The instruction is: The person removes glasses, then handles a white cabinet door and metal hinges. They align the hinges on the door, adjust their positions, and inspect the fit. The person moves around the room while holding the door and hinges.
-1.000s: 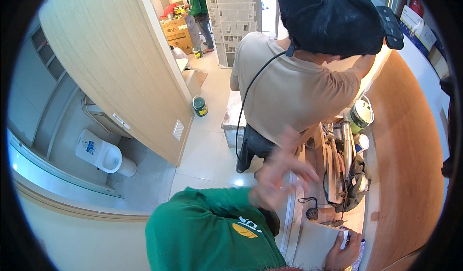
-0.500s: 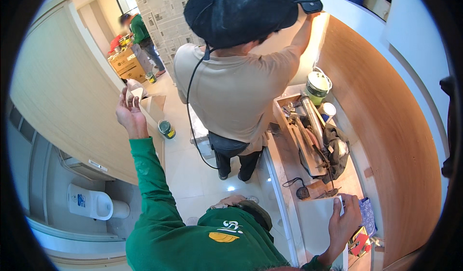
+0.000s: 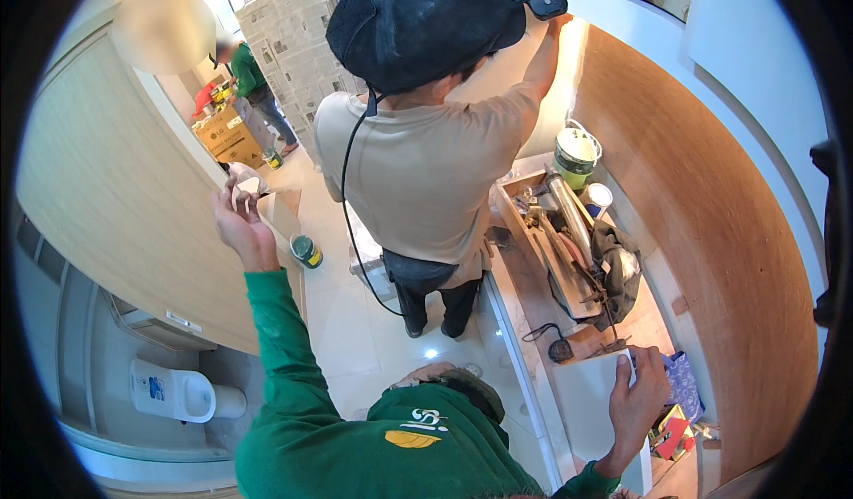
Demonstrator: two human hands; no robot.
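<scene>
My left hand [image 3: 246, 234] is raised in front of the pale wood-look door [image 3: 169, 206], palm up. Its fingers are apart and loosely curled, and I see nothing gripped in them. A small whitish piece [image 3: 248, 185] shows at the fingertips; I cannot tell whether they touch it. At the lower right, my right hand [image 3: 638, 403] is closed over the upper edge of a white panel [image 3: 591, 410], thumb on one side and fingers on the other. Beyond the panel, a wooden toolbox [image 3: 526, 223] filled with tools sits on the ledge, with a black bag [image 3: 616, 268] against it.
Close ahead, a person in a beige shirt [image 3: 413, 175] and dark cap reaches toward the wall. A lidded bucket [image 3: 576, 157] and a white tub [image 3: 596, 199] stand behind the toolbox. A dark green can [image 3: 306, 251] is on the floor. Another person [image 3: 251, 77] stands farther back.
The view has shifted slightly, moving the far scene leftward in the picture. My left hand sits a little lower in view. My right hand keeps its hold on the white panel.
</scene>
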